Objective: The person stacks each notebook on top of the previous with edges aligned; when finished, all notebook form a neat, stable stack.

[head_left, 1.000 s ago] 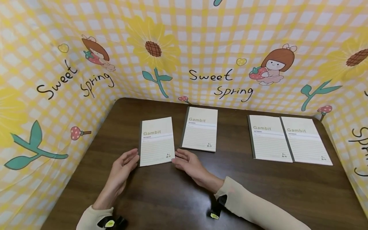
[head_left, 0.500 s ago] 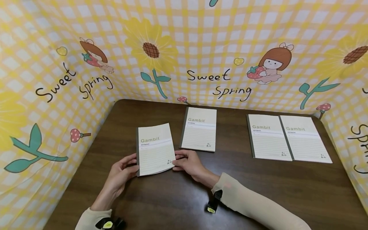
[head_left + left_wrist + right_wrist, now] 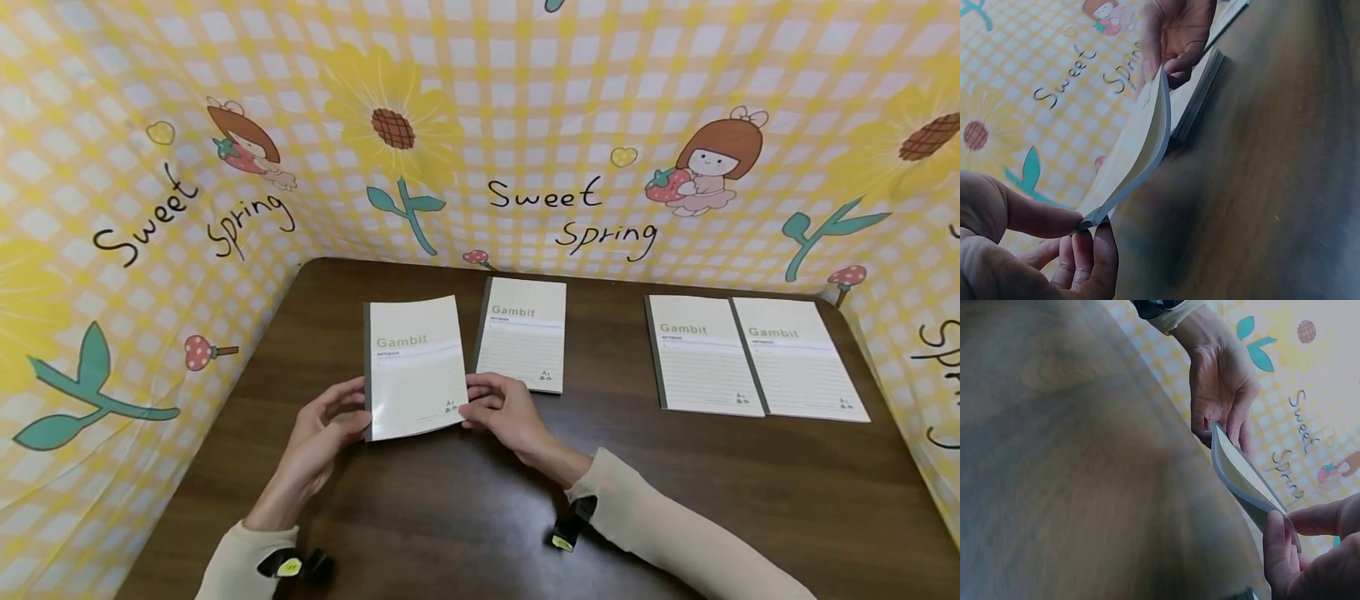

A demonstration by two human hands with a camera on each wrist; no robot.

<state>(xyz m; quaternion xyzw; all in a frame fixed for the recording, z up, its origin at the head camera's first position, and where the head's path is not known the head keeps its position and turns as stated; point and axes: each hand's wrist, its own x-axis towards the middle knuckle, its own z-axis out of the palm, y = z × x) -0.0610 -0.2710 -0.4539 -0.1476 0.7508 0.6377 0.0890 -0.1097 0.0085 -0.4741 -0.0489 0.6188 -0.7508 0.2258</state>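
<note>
Between both hands a cream notebook (image 3: 416, 375) marked "Gambit" is held up off the table, its pages sagging in a curve in both wrist views. My left hand (image 3: 322, 437) pinches the dark spine side near the lower corner, thumb on the cover and fingers beneath. At the opposite lower corner my right hand (image 3: 510, 421) pinches the page edge the same way. Just behind the right hand lies another notebook (image 3: 522, 333), its lower left corner hidden by the fingers and the held notebook.
Two more notebooks lie side by side at the right, a left one (image 3: 705, 358) touching or slightly under a right one (image 3: 798, 358). The brown table (image 3: 420, 525) meets a checked cloth (image 3: 450, 167) hanging along the back and sides.
The notebook at the left has come up off the table, first tipping toward me, then rising and shifting away and slightly right. Both hands have closed on its lower corners and moved with it.
</note>
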